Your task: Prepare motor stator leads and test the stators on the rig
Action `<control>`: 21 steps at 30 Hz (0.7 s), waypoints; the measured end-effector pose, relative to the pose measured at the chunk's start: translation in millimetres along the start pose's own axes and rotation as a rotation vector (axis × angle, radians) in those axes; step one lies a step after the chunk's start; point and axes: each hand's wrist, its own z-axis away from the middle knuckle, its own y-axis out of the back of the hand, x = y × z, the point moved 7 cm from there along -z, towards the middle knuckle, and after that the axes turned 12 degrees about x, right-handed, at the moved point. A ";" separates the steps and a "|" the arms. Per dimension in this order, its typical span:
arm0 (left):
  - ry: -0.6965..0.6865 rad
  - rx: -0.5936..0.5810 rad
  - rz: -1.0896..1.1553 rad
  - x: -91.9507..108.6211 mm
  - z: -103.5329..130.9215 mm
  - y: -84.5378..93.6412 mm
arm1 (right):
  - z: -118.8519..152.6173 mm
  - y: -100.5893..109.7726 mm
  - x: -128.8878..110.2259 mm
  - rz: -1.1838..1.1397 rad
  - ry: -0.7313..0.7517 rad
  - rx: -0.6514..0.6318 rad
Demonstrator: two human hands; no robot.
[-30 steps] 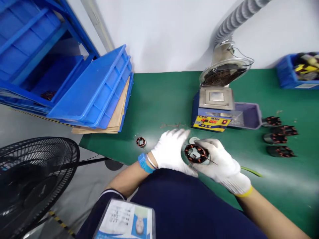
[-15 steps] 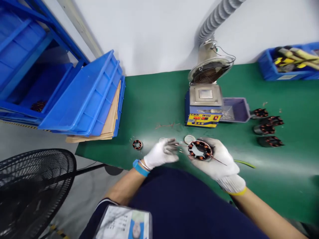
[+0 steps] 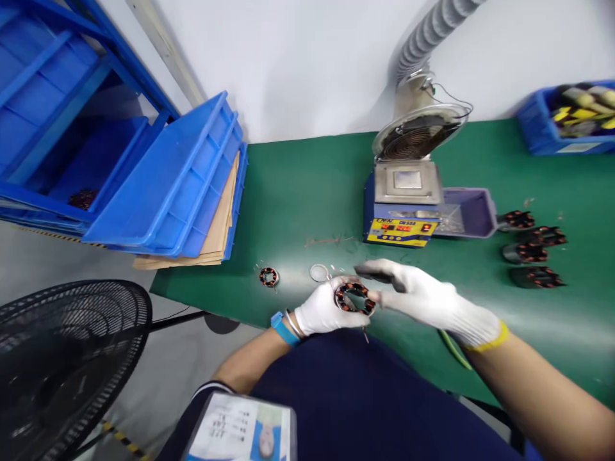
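Observation:
A ring-shaped motor part with copper windings [image 3: 355,299] is gripped by my left hand [image 3: 323,310], gloved in white, just in front of my body. My right hand [image 3: 416,293], also gloved, is beside the ring's right side with thumb and fingers apart; the thumb is at the ring's rim. Thin wires hang below the ring. A smaller wound ring [image 3: 268,277] lies on the green table to the left. A small round lid or dish [image 3: 318,273] sits just beyond my left hand.
A blue and yellow heating unit [image 3: 403,205] with a purple tray [image 3: 473,211] stands behind my right hand. Several wound cores [image 3: 537,277] are at the right. Stacked blue bins [image 3: 158,186] and a black fan [image 3: 72,365] are at the left. A tool box [image 3: 542,125] sits back right.
The wound ring has passed from my right hand to my left and moved leftward. My right hand has opened. The view has shifted slightly, and the round dish is now uncovered.

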 end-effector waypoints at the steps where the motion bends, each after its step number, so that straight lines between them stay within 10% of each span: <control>1: 0.009 -0.029 -0.020 2.1 2.1 -2.5 | -6.3 0.7 -1.6 0.014 -0.038 -0.020; 8: 0.081 -0.018 -0.119 0.9 6.0 -6.0 | -21.1 -5.3 -32.6 0.329 0.031 -0.035; 16: -0.027 0.103 0.253 -0.7 6.1 15.3 | 3.4 7.4 -79.4 0.723 0.523 0.273; 19: 0.200 0.254 0.566 -28.7 -7.7 32.8 | 16.4 10.9 -112.2 0.684 0.798 0.318; 21: 0.420 0.146 0.575 -48.4 -15.8 23.7 | 22.0 14.0 -129.7 0.630 0.936 0.323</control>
